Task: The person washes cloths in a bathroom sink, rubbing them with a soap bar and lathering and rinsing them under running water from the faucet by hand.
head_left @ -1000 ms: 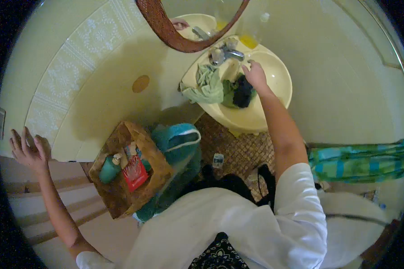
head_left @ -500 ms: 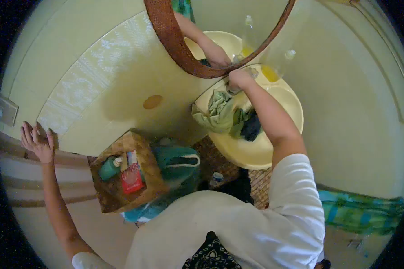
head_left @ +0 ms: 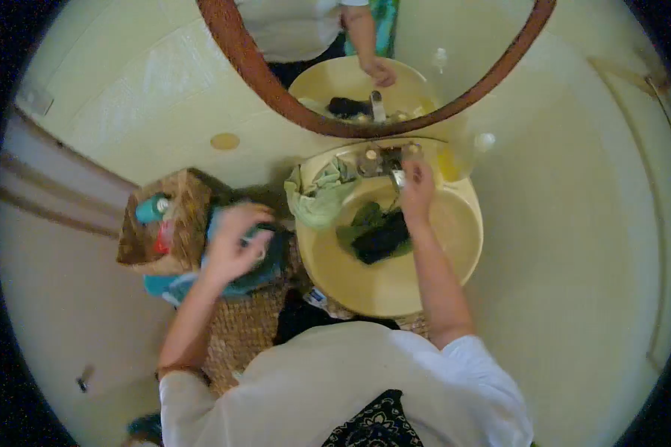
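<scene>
Head view, and I'm reading it remotely: right hand (head_left: 417, 186) is reaching across the right half of the basin (head_left: 380, 290) to the faucet (head_left: 388, 159) on its back edge. Fingers are curling there, but blur is hiding the contact, so I can't tell whether they're clamping on metal or just hovering beside it. Left hand (head_left: 240, 238) is hanging just left of the basin, over teal fabric (head_left: 235, 284), thumb and fingers standing apart, holding nothing. Dark cloth (head_left: 384, 237) and green cloth (head_left: 367, 214) are lying together inside the basin, left of its middle; pale green cloth (head_left: 320, 194) is draping over its back-left rim.

Doing it well, my call: keeping right fingers on the faucet and away from the yellow bottle (head_left: 449, 160) standing at the basin's back right, working in small, steady turns of the wrist. Left hand should be staying loose, not knocking the brown bag (head_left: 190, 231) left of the basin.

Versus half a second back: left hand is no longer resting on the wall (head_left: 179, 145) far left of the basin. Right hand is no longer covering the faucet, so more metal is showing. Mirror (head_left: 343, 74) above the basin is now reflecting a white shirt (head_left: 298, 30).
</scene>
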Demonstrator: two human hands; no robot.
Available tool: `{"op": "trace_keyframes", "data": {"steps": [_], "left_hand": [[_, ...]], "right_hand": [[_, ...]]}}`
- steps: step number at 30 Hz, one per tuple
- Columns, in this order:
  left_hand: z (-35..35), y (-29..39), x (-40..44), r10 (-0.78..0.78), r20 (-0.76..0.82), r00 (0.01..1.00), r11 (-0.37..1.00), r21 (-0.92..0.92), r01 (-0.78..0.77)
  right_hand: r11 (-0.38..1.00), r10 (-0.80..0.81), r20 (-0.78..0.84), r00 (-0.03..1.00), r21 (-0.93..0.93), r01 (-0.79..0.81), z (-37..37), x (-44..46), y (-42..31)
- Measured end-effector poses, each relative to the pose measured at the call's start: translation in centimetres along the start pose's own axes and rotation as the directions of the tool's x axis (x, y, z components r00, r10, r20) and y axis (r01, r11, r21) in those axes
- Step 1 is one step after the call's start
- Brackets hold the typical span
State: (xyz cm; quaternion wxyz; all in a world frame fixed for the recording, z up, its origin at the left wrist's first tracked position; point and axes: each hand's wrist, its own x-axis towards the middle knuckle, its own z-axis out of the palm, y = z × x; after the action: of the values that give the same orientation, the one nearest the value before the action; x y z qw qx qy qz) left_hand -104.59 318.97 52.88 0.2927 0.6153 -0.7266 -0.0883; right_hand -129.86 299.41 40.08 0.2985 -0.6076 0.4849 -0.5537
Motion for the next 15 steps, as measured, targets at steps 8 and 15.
{"op": "trace_keyframes", "data": {"steps": [8, 15], "left_hand": [[27.1, 3.3, 2.4, -0.152, 0.342, 0.927, 0.879, -0.383, 0.285], [29.5, 2.1, 7.1, -0.448, 0.223, 0.866, 0.71, -0.499, 0.496]], "right_hand": [[0.351, 0.529, 0.714, 0.459, 0.308, -0.884, -0.9, -2.2, 9.3], [0.65, 0.588, 0.661, 0.466, -0.043, -0.759, -2.2, -2.3, 9.7]]}}
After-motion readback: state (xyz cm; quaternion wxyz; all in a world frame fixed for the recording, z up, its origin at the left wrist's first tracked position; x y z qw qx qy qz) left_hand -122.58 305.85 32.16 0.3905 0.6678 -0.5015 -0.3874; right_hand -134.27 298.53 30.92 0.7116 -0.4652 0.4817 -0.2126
